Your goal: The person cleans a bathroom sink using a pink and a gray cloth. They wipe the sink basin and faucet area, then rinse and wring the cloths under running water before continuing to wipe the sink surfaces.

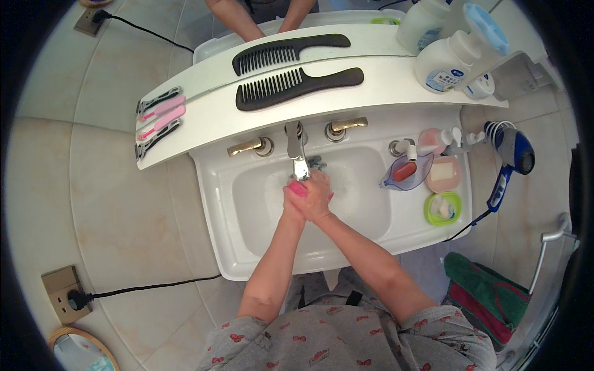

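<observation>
Both hands are together in the white washbasin (260,204), directly below the chrome spout (300,169). A small bright pink item (298,188), perhaps a cloth, is squeezed between them. My left hand (292,206) grips it from the left. My right hand (319,197) wraps over it from the right, and a bit of pink shows beyond that hand's edge. Most of the item is hidden by the fingers. Behind the right hand, something dark grey (317,162) lies in the basin near the drain. Whether water is running is hard to tell.
Brass-coloured tap levers (246,147) flank the spout. Above, a white shelf (209,125) bears a black comb (297,89), razors and bottles. On the right rim are a purple soap dish (420,178), a pink dish (444,174) and a green dish (443,208). A blue hair dryer (510,150) hangs beyond.
</observation>
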The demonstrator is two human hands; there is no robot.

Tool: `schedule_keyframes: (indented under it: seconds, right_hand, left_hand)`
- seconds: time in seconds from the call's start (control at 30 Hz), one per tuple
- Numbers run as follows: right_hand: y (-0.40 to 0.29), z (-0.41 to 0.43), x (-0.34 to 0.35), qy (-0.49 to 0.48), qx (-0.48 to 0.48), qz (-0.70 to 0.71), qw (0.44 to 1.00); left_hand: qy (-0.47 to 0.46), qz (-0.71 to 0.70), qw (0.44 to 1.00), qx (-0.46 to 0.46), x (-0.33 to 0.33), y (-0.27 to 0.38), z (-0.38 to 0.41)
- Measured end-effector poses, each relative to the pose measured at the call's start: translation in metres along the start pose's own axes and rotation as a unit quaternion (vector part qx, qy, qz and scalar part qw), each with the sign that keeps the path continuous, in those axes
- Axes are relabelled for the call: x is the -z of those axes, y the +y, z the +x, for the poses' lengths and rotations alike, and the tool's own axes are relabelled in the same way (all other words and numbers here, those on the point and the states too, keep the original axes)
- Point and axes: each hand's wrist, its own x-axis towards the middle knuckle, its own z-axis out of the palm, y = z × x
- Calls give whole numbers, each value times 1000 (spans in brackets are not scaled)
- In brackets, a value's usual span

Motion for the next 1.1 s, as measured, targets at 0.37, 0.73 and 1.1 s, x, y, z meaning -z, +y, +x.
schedule_keyframes:
  seconds: [0.37,0.73,1.1]
  right_hand:
    - [13,9,-11,-45,-83,7,996]
    - [51,13,-25,43,-399,445,800]
    - [40,7,-10,-124,-255,323,903]
  left_hand:
    - [70,-7,990,-126,58,-9,23]
    - [358,634,667,-156,-26,1,14]
    - [138,116,981,-68,33,14,26]
